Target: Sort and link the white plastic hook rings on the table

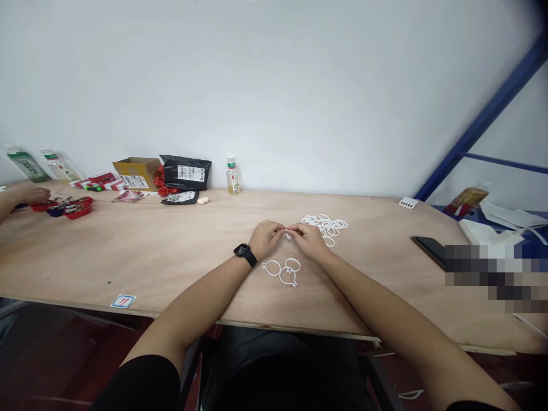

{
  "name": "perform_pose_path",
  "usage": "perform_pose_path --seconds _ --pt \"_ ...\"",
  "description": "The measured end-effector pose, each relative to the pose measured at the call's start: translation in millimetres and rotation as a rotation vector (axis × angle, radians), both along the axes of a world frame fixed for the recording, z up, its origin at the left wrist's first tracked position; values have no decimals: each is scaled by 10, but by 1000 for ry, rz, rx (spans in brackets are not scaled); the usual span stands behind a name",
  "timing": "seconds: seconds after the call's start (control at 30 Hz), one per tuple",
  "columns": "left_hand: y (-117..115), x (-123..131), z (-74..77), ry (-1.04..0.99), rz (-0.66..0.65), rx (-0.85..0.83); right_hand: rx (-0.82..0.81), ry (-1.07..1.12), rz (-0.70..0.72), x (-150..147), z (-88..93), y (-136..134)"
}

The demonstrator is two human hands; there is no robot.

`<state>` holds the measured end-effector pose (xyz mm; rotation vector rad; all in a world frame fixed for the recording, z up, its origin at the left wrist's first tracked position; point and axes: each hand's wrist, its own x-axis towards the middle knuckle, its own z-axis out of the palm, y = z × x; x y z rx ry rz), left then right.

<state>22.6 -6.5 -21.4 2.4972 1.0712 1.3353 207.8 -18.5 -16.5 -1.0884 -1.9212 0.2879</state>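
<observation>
My left hand (266, 238), with a black watch (245, 253) on its wrist, and my right hand (307, 237) meet fingertip to fingertip above the table. Both pinch a small white plastic piece (288, 235), mostly hidden by the fingers; I cannot make out its full shape. Just nearer to me lie three white plastic rings (280, 273), each with a small clip-like part on its edge. Beyond my right hand a loose pile of plain white rings (327, 224) is spread out, partly covered by that hand.
On the wooden table (180, 245), a bottle (233, 177), a black parcel (188, 173) and an open carton (136, 173) stand along the wall. At far left another person's hand (32, 194) is over red trays (79, 208). A phone (430, 251) lies right.
</observation>
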Motion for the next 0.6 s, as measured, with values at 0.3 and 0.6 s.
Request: perform_pose_path --seconds 0.3,0.6 --pt "-44 11 55 -40 20 72 -132 214 23 -86 8 -61" --pt "-83 -41 125 41 -142 -46 95 -132 -147 108 30 106"
